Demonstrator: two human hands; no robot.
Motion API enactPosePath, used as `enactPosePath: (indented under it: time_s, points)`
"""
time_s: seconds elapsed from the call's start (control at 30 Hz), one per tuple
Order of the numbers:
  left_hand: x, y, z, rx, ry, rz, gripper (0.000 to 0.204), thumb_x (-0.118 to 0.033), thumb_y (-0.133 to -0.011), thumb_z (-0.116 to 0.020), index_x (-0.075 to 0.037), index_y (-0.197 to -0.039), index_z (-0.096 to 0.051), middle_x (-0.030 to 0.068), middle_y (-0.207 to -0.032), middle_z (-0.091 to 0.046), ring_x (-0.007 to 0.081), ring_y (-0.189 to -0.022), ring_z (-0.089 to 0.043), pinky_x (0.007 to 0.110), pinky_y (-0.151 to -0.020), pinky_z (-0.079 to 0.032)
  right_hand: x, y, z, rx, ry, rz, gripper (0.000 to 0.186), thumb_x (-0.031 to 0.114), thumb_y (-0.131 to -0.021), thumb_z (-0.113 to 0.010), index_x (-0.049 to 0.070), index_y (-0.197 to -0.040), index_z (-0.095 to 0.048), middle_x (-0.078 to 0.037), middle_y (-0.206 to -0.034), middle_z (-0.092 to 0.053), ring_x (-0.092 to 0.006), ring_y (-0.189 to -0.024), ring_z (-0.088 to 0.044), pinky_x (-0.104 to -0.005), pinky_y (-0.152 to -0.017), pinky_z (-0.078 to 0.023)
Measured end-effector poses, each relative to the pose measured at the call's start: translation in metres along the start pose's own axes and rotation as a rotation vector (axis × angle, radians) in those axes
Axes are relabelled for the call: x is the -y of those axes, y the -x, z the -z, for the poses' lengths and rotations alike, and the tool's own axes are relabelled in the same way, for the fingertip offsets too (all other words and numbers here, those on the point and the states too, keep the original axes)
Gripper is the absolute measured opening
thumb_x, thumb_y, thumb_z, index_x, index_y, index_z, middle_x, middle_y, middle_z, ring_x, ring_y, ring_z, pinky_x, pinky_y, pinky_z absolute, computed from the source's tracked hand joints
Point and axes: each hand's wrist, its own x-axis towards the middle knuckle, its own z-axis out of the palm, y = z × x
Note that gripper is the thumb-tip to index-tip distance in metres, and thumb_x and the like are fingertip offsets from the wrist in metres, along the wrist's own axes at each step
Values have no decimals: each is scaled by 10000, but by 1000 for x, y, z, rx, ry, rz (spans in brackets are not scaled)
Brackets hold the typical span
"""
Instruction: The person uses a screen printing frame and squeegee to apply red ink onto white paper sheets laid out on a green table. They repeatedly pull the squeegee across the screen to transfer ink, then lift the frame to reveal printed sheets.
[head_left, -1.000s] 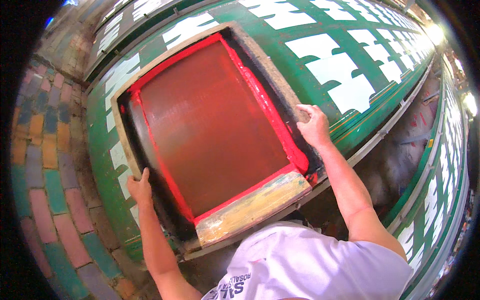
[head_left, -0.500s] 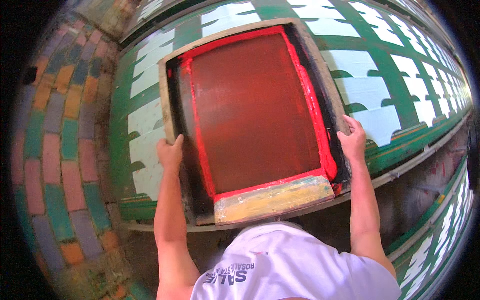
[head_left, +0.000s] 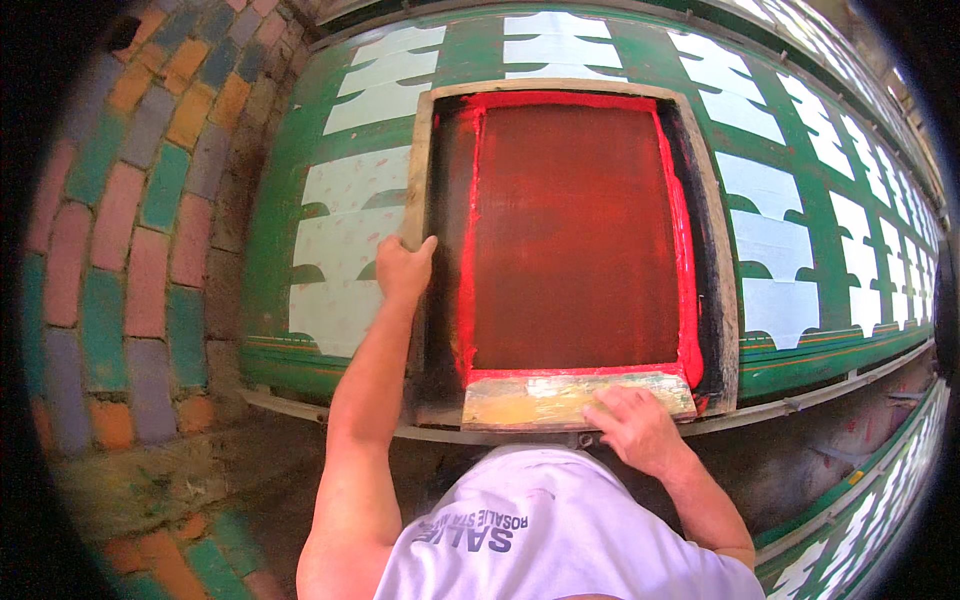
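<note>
A screen-printing frame (head_left: 727, 290) with a pale wooden rim and black inner borders lies flat on a long green table. Red ink (head_left: 688, 325) outlines its dark red mesh (head_left: 575, 235), thickest along the right side. My left hand (head_left: 402, 270) grips the left rim, thumb on top and fingers over the outer edge. Across the near end of the screen rests a wide squeegee (head_left: 525, 402), its pale wood smeared with yellow and white. My right hand (head_left: 640, 430) is closed over the squeegee's right part; the fingertips are partly hidden.
White cut fabric pieces (head_left: 765, 245) with curved notches lie in rows on the green table (head_left: 680, 130). A metal rail (head_left: 830, 390) runs along its near edge. Coloured paving bricks (head_left: 110, 220) cover the floor at left. Another table with white pieces (head_left: 870, 530) stands at lower right.
The screen has shifted right in view and sits straighter against the table. My right hand has let go of the right rim and moved onto the squeegee. My left hand stays on the left rim.
</note>
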Motion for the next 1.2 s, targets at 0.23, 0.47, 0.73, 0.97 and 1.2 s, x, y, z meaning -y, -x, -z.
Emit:
enactPosePath:
  time_s: [0.23,0.47,0.73,0.97,1.2]
  points:
    - [2,5,-1,-138,160,-68,516,-385,-863,-862,36,-1149,-778,263,-1167,-756,470,-1146,-714,557,-1018,-576,31,-57,-25,-21,214,-48,445,83,-879,-709,92,-1320,-761,-141,-1187,-787,-346,-1077,-742,-499,-953,-571]
    - [2,3,-4,-111,107,-136,563,-422,-898,-850,-1,-1263,-774,242,-1290,-743,457,-1216,-704,562,-1067,-575,36,-56,-19,118,224,-203,401,27,-852,-731,149,-1223,-821,-125,-1115,-805,-356,-1093,-783,-505,-962,-620]
    - [-3,1,0,-12,106,-123,608,-496,-983,-806,-32,-1370,-740,233,-1382,-696,451,-1320,-651,576,-1118,-542,52,-36,-57,-109,357,-143,453,71,-863,-737,141,-1307,-788,-106,-1228,-811,-315,-1148,-777,-491,-997,-611]
    - [0,2,-3,-40,130,-121,615,-474,-1005,-792,-5,-1398,-724,230,-1365,-698,446,-1323,-647,541,-1148,-517,-23,-102,-54,-223,452,-36,405,111,-905,-698,146,-1299,-787,-117,-1220,-802,-330,-1129,-773,-476,-1017,-594]
    - [-3,4,-2,-67,164,-137,549,-370,-1025,-811,41,-1376,-712,233,-1328,-702,434,-1264,-668,517,-1107,-525,-137,-237,-17,-229,497,-22,382,75,-887,-697,188,-1242,-777,-98,-1079,-776,-326,-1019,-772,-487,-897,-619]
